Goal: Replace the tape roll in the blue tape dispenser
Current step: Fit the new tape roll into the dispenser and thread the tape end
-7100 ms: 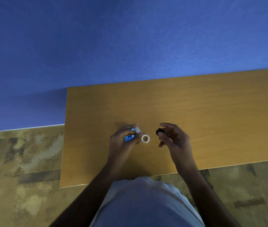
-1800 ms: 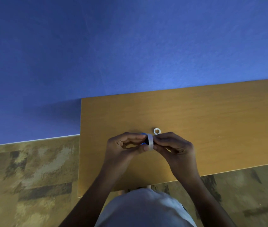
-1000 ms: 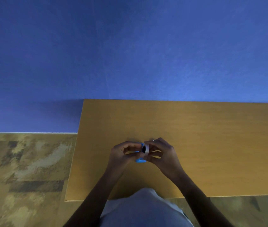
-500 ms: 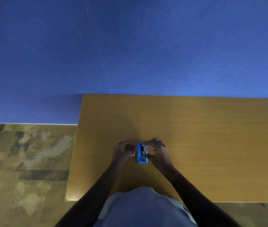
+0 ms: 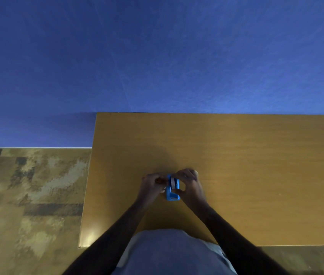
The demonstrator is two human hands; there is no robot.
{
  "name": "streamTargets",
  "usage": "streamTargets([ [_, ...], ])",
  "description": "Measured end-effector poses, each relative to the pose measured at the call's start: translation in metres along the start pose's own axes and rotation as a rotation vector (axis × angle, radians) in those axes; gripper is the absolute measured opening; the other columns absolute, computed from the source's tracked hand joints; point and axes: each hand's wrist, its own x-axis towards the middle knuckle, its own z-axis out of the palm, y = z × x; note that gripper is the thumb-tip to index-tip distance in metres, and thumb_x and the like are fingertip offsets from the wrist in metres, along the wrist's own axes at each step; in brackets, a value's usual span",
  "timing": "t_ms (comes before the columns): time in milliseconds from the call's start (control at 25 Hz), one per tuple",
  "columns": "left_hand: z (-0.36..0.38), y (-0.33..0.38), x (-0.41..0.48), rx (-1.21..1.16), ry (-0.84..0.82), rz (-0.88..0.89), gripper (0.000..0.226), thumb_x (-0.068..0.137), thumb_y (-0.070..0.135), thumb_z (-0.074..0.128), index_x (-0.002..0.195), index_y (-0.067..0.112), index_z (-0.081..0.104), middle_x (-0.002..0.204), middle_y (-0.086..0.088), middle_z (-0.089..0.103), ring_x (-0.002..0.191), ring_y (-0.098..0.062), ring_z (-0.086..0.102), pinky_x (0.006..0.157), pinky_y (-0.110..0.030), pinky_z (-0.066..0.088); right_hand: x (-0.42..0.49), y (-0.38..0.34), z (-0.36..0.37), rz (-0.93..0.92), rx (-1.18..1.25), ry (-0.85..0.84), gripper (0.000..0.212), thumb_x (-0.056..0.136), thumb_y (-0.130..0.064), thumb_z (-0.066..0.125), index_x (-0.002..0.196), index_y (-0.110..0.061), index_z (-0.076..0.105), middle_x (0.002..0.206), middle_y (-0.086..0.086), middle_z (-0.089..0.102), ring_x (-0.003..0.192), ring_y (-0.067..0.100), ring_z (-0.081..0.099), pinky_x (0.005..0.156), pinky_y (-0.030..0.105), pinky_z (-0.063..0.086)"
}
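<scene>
Wood-grain table [image 5: 256, 175], blue wall behind, patterned carpet to the left; contents listed left to right.

Left hand [image 5: 150, 186]: curled at the left flank of the dispenser, fingertips drawn together against its upper left side. Whether it pinches the body or merely braces it cannot be told; no separate item shows in it.

Blue tape dispenser [image 5: 173, 192]: between the two hands, near the table's front-centre, touching both. Long axis runs toward and away from the person, with the cutter end apparently nearest the body. Whether it rests on the table or is lifted slightly cannot be told.

Tape roll [image 5: 172, 181]: pale band seated edge-on in the far half of the dispenser, aligned with its long axis.

Right hand [image 5: 189, 184]: partly closed over the right flank and far end, thumb low on the side wall, fingers arched above the roll.

Small pale ring [image 5: 196, 172]: mostly hidden beyond the right knuckles; likely the spent core.

Judgement: both hands lie equally near; the coming move probably draws the tape end along the axis toward the cutter.
</scene>
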Motion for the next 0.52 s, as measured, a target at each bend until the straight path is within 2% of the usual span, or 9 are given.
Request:
streamTargets([
  [80,0.0023,-0.0003,0.0011,0.016,0.011,0.006,0.040,0.089,0.000,0.080,0.068,0.033,0.072,0.053,0.017,0.071,0.056,0.000,0.070,0.057,-0.019,0.061,0.0002,0.0021,-0.0004,-0.014,0.002,-0.003,0.049,0.071,-0.012,0.096,0.118,-0.012,0.083,0.117,0.007,0.074,0.116,0.035,0.063,0.097,0.049,0.056],
  [240,0.0041,-0.0001,0.0020,0.052,0.027,0.012,0.037,0.088,0.001,0.081,0.071,0.032,0.072,0.065,0.009,0.071,0.061,-0.011,0.070,0.071,-0.040,0.068,0.0014,0.0051,-0.0003,0.043,0.034,-0.005,0.052,0.071,-0.015,0.097,0.121,-0.014,0.083,0.123,0.009,0.071,0.119,0.034,0.060,0.098,0.048,0.056],
  [360,0.0050,-0.0002,0.0029,0.073,0.040,0.016,0.035,0.086,0.001,0.082,0.071,0.031,0.072,0.066,0.008,0.070,0.063,-0.013,0.069,0.072,-0.048,0.067,0.0021,0.0061,0.0007,0.091,0.079,-0.015,0.054,0.072,-0.014,0.098,0.124,-0.014,0.083,0.124,0.010,0.070,0.120,0.034,0.059,0.095,0.045,0.057],
  [440,0.0057,-0.0010,0.0035,0.065,0.035,0.014,0.028,0.086,0.001,0.082,0.075,0.025,0.075,0.068,0.008,0.070,0.064,-0.011,0.067,0.071,-0.052,0.068,0.0019,0.0059,0.0011,0.094,0.081,-0.016,0.052,0.074,-0.015,0.097,0.124,-0.015,0.083,0.123,0.009,0.069,0.120,0.033,0.059,0.092,0.045,0.059],
  [520,0.0070,-0.0019,0.0045,0.048,0.025,0.015,0.011,0.085,0.000,0.083,0.086,0.010,0.079,0.072,0.004,0.072,0.069,-0.015,0.069,0.072,-0.055,0.068,0.0015,0.0065,0.0023,0.098,0.082,-0.012,0.049,0.074,-0.014,0.096,0.122,-0.014,0.083,0.121,0.009,0.070,0.118,0.032,0.060,0.087,0.046,0.060],
])
